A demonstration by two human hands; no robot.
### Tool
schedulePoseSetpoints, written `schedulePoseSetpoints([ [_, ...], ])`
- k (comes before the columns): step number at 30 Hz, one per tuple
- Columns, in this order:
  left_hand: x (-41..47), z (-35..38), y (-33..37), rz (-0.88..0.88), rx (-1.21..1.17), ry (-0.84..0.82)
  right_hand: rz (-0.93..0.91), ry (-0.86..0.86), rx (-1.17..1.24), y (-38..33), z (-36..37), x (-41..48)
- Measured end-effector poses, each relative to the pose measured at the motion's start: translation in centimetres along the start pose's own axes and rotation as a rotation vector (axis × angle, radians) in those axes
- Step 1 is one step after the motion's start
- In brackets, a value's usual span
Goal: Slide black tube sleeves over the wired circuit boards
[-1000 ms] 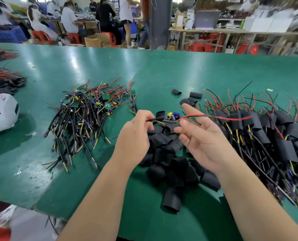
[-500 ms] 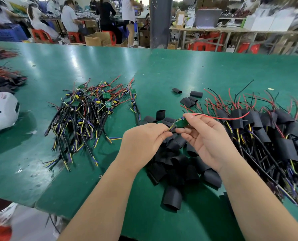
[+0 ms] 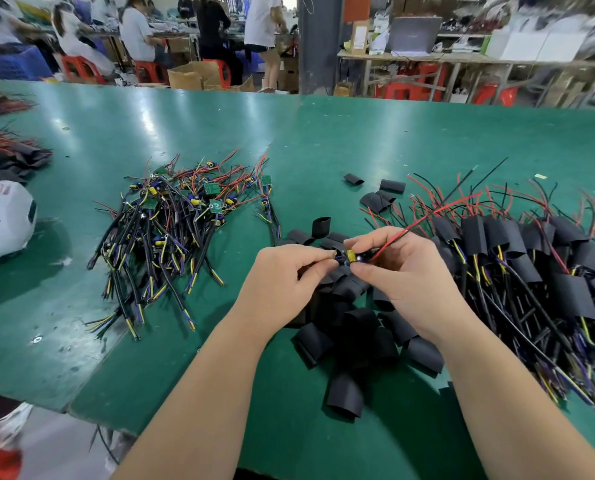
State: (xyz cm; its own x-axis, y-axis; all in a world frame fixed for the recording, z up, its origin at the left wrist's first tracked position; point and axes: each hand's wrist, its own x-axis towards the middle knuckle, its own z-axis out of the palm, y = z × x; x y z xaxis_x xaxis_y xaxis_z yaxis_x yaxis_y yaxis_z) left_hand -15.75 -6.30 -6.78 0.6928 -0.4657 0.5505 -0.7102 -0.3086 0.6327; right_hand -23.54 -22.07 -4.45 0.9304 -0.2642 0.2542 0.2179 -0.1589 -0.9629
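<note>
1. The left hand (image 3: 282, 282) and the right hand (image 3: 407, 282) meet over the middle of the green table (image 3: 324, 140). Their fingertips are almost touching.
2. Between them they hold one wired circuit board (image 3: 353, 256). It is small and has a round yellow part on it. It is held up just above a heap of loose black tube sleeves (image 3: 344, 341).
3. The left hand's fingers are curled in. Its thumb and first finger pinch the left end of the board.
4. The right hand's thumb and first finger pinch the right end. Its other fingers are curled close together.
5. A red wire (image 3: 427, 216) runs from the board up and off to the right, across the right hand's fingers.
6. The loose sleeves lie right under both hands and spread toward the person. A strip of green shows between the nearest sleeve and the near edge of the table.
7. To the left lies a heap of bare wired boards (image 3: 171, 230). A band of green table shows between it and the left hand.
8. To the right lies a heap of sleeved boards (image 3: 531, 271), just beside the right hand and arm.
9. Farther out, a few lone sleeves (image 3: 391, 185) lie flat. Past them, wide green table runs to the far edge.
10. A white bag (image 3: 1, 220) sits at the left side, well apart from the bare boards.
</note>
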Motion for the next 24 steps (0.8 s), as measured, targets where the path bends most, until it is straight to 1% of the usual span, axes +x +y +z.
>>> schedulePoseSetpoints([
  [3,0.0,0.2,0.0,-0.036,-0.070,-0.035,0.005,-0.070,-0.024,0.0,0.1,-0.2],
  [5,0.1,0.1,0.0,-0.104,-0.111,-0.070,0.012,-0.062,-0.076,0.1,0.1,-0.2],
  [7,0.2,0.0,-0.2,-0.148,-0.094,-0.073,0.026,-0.030,-0.119,0.2,0.1,-0.1],
  [10,0.3,-0.4,-0.7,-0.181,0.013,-0.003,0.058,0.072,-0.269,0.4,-0.7,0.2],
  [12,0.6,-0.9,-1.1,-0.224,0.079,0.092,0.075,0.118,-0.465,0.3,-1.6,0.7],
  [13,0.7,-1.2,-1.4,-0.246,0.106,0.149,0.091,0.112,-0.579,0.2,-1.9,1.0],
  [16,0.9,-2.0,-2.2,-0.318,0.153,0.291,0.114,0.016,-0.857,-0.2,-1.5,2.4],
  [18,0.9,-2.2,-2.5,-0.358,0.180,0.330,0.083,-0.026,-0.965,-0.5,-0.3,3.6],
  [21,0.8,-2.1,-2.5,-0.350,0.177,0.345,0.017,-0.085,-1.002,-0.2,1.9,5.4],
  [24,0.7,-2.1,-2.6,-0.358,0.163,0.334,0.041,-0.262,-1.019,0.5,4.1,6.8],
])
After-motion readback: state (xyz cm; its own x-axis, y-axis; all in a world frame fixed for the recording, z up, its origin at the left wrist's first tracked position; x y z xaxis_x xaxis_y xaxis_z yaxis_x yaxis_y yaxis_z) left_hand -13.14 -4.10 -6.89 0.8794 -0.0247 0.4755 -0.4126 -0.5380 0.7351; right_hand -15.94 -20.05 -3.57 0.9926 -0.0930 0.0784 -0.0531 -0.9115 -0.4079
